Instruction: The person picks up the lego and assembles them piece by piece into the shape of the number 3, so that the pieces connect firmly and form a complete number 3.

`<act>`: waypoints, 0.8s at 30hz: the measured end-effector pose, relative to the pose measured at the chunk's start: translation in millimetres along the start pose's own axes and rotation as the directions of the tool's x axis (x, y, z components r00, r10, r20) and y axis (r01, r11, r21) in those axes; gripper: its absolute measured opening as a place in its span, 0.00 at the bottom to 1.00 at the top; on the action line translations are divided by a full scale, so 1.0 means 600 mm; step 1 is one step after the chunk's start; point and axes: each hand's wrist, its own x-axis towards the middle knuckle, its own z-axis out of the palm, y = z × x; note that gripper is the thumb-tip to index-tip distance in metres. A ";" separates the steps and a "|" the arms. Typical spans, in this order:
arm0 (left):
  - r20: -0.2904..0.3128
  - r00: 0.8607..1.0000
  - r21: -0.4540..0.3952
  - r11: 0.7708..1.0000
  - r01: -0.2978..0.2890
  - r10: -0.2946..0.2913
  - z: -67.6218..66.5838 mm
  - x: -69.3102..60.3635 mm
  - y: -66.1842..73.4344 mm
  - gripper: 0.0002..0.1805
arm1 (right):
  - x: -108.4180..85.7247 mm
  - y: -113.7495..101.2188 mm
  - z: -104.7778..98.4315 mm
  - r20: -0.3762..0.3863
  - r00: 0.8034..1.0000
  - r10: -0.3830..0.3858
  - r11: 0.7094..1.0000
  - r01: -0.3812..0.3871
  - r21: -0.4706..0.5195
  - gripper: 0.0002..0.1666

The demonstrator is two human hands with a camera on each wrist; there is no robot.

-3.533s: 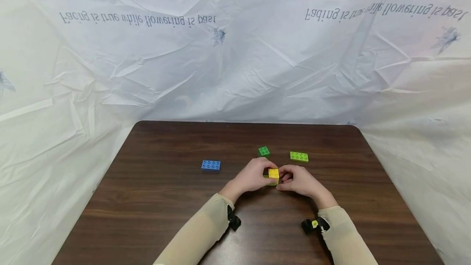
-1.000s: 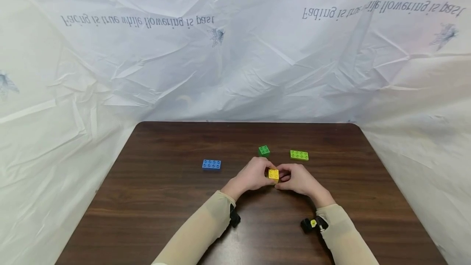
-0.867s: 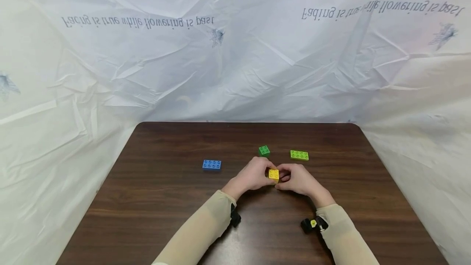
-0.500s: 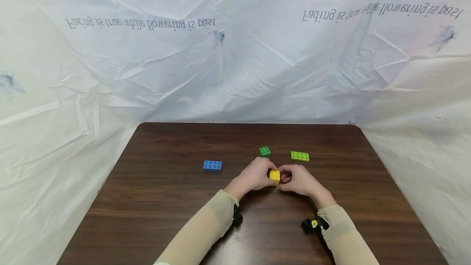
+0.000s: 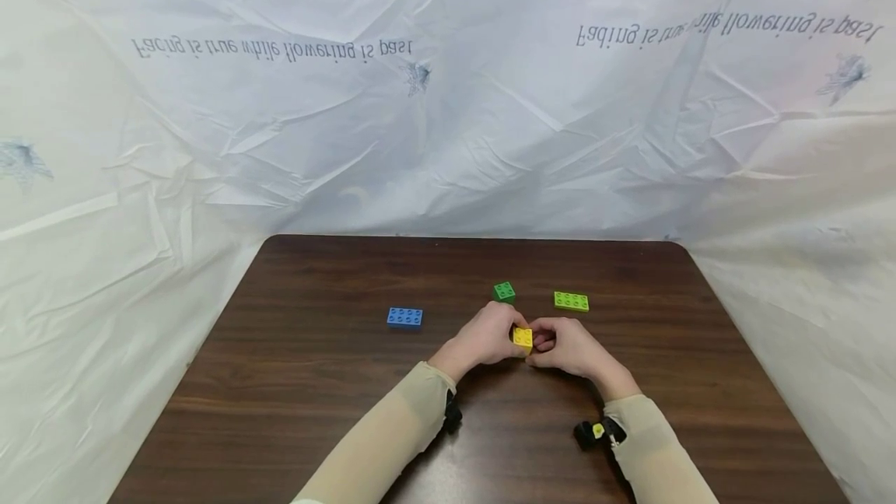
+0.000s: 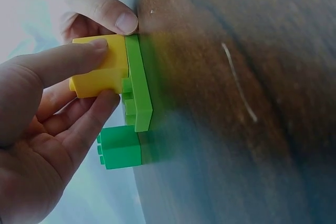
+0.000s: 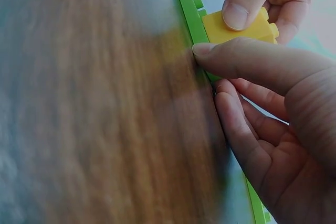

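Observation:
My left hand [image 5: 485,335] pinches a yellow 2x2 toy building brick [image 5: 523,339] between thumb and fingers. In the left wrist view the yellow brick sits on one end of a thin lime-green brick [image 6: 139,87], whose other end shows bare studs. From the right, my right hand [image 5: 572,348] grips the covered end of that lime-green brick. Its thumb [image 7: 205,49] lies on the near edge in the right wrist view, with the fingers curled at the far side. The head view hides the lime-green brick under the yellow one and the hands.
On the dark wooden table [image 5: 315,395], a green 2x2 brick [image 5: 504,292] lies just beyond my left hand. A blue brick [image 5: 405,318] is to the left, and a second lime-green brick [image 5: 571,302] lies behind my right hand. White sheeting [image 5: 448,138] hangs behind the table.
Earlier, lime green showed below the yellow brick in the head view; now it does not. Both hands keep their hold in nearly the same place. The loose bricks have stayed put.

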 end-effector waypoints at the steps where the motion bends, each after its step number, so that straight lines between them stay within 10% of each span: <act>1: -0.001 1.000 -0.004 1.000 -0.002 0.002 0.000 0.000 0.000 0.16 | -0.001 0.000 0.000 -0.003 1.000 0.001 1.000 -0.001 0.002 0.26; 24: -0.032 0.999 -0.043 0.999 -0.010 0.009 0.005 -0.005 -0.008 0.17 | -0.005 -0.011 0.010 -0.049 0.999 -0.015 1.000 0.015 -0.008 0.22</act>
